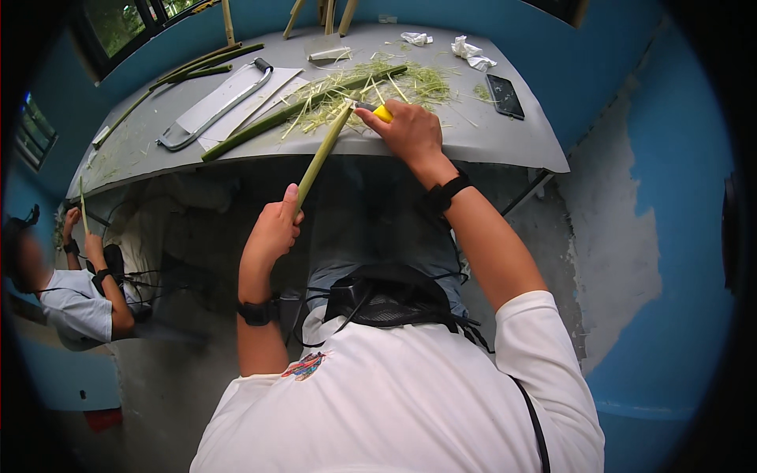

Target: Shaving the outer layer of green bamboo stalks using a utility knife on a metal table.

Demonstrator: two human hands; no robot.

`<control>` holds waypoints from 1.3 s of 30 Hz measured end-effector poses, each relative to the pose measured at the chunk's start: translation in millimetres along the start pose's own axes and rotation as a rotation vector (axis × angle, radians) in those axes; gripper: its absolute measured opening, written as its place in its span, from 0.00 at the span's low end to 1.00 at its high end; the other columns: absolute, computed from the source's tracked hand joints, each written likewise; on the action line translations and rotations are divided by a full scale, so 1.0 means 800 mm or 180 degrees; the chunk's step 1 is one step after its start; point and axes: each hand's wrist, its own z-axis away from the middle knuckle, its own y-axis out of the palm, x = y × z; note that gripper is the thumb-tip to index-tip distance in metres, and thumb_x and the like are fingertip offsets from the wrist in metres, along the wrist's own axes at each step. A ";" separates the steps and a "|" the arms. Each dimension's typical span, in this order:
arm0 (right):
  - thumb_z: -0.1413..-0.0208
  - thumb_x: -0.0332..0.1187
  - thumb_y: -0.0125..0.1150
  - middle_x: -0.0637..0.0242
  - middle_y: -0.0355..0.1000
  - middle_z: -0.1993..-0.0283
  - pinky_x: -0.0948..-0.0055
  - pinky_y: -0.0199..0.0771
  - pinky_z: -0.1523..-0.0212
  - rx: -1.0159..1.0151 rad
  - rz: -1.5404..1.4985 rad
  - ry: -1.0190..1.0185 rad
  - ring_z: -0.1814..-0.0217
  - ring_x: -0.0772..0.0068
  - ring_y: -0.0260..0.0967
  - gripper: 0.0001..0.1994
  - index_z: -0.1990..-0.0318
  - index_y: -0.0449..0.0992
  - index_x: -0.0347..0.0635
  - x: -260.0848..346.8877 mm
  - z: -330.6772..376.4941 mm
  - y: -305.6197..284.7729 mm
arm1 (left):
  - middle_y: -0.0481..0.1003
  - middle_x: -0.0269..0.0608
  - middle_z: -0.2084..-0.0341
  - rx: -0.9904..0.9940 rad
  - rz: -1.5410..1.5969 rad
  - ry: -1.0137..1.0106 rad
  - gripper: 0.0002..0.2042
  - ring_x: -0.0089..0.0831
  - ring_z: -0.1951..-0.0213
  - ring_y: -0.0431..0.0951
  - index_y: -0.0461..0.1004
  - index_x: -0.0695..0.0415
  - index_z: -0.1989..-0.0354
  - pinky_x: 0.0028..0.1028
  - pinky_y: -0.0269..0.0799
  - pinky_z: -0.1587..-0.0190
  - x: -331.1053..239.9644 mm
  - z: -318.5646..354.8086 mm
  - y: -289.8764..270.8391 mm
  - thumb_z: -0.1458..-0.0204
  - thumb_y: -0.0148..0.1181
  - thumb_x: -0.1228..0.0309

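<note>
Green stick point(322, 160), probably bamboo or a similar cane, slanted up and to the right in front of us, its lower end in our left hand point(274, 227) and its upper end above the front part of the grey table point(505, 146). We had the left fingers wrapped around it, thumb pointing along its length, while our right hand point(408, 130) was curled around a yellow-handled tool point(383, 113), likely a knife, whose front met the stick near its upper tip. The cutting edge was too small to make out, and we could not tell whether that tip touched the table or hung above it. To our judgement, the step was a shaving cut, and doing it well called for a firm left grip well below the blade, a shallow angle, and light, even strokes directed away from the holding hand, with a slight turn of the stick between passes. Pressing too deep might have split the fibres or made the blade skip. A thicker green stalk point(268, 124) lay across the table just beyond, amid pale shavings point(430, 83), so we judged it wise to keep the stroke's path free of both. The hacksaw point(217, 106) lay to the left, well apart from our hands.
</note>
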 end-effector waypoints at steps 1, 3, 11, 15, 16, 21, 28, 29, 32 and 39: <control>0.37 0.77 0.59 0.54 0.79 0.76 0.48 0.81 0.70 0.0003 -0.0043 -0.0010 0.71 0.44 0.82 0.39 0.73 0.81 0.45 0.000 0.000 0.000 | 0.66 0.30 0.83 -0.0001 -0.0002 -0.0029 0.40 0.21 0.83 0.65 0.70 0.56 0.73 0.27 0.62 0.79 0.000 0.001 0.000 0.27 0.40 0.27; 0.37 0.77 0.60 0.54 0.79 0.77 0.48 0.81 0.70 -0.0006 -0.0093 -0.0025 0.71 0.44 0.82 0.39 0.73 0.81 0.45 0.001 -0.002 0.000 | 0.66 0.31 0.83 0.0004 0.0013 -0.0067 0.40 0.21 0.83 0.65 0.70 0.56 0.73 0.27 0.62 0.80 0.000 -0.001 0.000 0.27 0.40 0.28; 0.37 0.77 0.60 0.54 0.78 0.77 0.47 0.79 0.70 0.0054 -0.0113 0.0003 0.71 0.43 0.82 0.39 0.74 0.79 0.44 0.007 -0.006 -0.001 | 0.66 0.31 0.83 -0.0041 0.0033 0.0114 0.40 0.22 0.83 0.65 0.71 0.57 0.73 0.28 0.61 0.79 -0.003 -0.011 -0.004 0.27 0.42 0.28; 0.36 0.76 0.60 0.55 0.77 0.76 0.47 0.79 0.70 -0.0015 -0.0055 0.0025 0.70 0.44 0.82 0.39 0.74 0.78 0.44 0.010 -0.004 0.000 | 0.66 0.30 0.83 0.0021 0.0061 -0.0030 0.40 0.21 0.83 0.63 0.70 0.56 0.74 0.27 0.60 0.79 -0.003 0.000 -0.010 0.27 0.42 0.28; 0.37 0.76 0.60 0.55 0.77 0.76 0.47 0.78 0.70 -0.0022 -0.0043 -0.0020 0.70 0.45 0.82 0.38 0.74 0.78 0.44 0.009 -0.003 0.000 | 0.65 0.29 0.83 0.0073 0.0088 -0.0080 0.40 0.20 0.83 0.63 0.70 0.56 0.74 0.27 0.59 0.79 -0.001 0.002 -0.012 0.28 0.43 0.28; 0.38 0.76 0.62 0.58 0.76 0.76 0.49 0.78 0.70 -0.0145 -0.0014 -0.0122 0.72 0.46 0.80 0.38 0.74 0.77 0.45 0.002 0.001 0.006 | 0.60 0.23 0.82 0.0307 0.0112 -0.0211 0.37 0.16 0.83 0.57 0.67 0.51 0.74 0.23 0.53 0.80 -0.011 0.004 -0.033 0.28 0.44 0.27; 0.38 0.71 0.67 0.56 0.77 0.75 0.49 0.78 0.70 -0.0527 -0.0098 -0.0210 0.71 0.44 0.79 0.35 0.73 0.76 0.43 0.001 -0.003 0.010 | 0.56 0.17 0.82 0.0931 0.0335 -0.0530 0.35 0.12 0.83 0.51 0.66 0.49 0.73 0.22 0.46 0.79 -0.006 -0.014 -0.068 0.28 0.45 0.28; 0.37 0.70 0.67 0.55 0.77 0.74 0.48 0.78 0.70 -0.0594 -0.0135 -0.0204 0.71 0.44 0.79 0.35 0.72 0.76 0.42 0.000 -0.004 0.011 | 0.56 0.17 0.82 0.0959 0.0367 -0.0544 0.35 0.12 0.83 0.51 0.66 0.48 0.73 0.21 0.46 0.79 0.001 -0.013 -0.075 0.28 0.45 0.28; 0.36 0.69 0.67 0.54 0.78 0.73 0.47 0.77 0.69 -0.0430 -0.0144 -0.0031 0.70 0.42 0.80 0.34 0.71 0.77 0.42 0.001 -0.005 0.009 | 0.55 0.16 0.82 0.1024 0.0463 -0.0596 0.34 0.11 0.83 0.50 0.67 0.48 0.72 0.20 0.45 0.80 0.021 -0.006 -0.091 0.27 0.46 0.29; 0.35 0.69 0.66 0.53 0.78 0.74 0.47 0.78 0.69 -0.0380 -0.0081 0.0061 0.69 0.42 0.81 0.33 0.69 0.76 0.43 0.012 -0.004 0.009 | 0.55 0.15 0.83 0.0909 0.0568 -0.0602 0.34 0.09 0.83 0.50 0.66 0.48 0.72 0.19 0.45 0.80 0.031 0.002 -0.094 0.27 0.46 0.29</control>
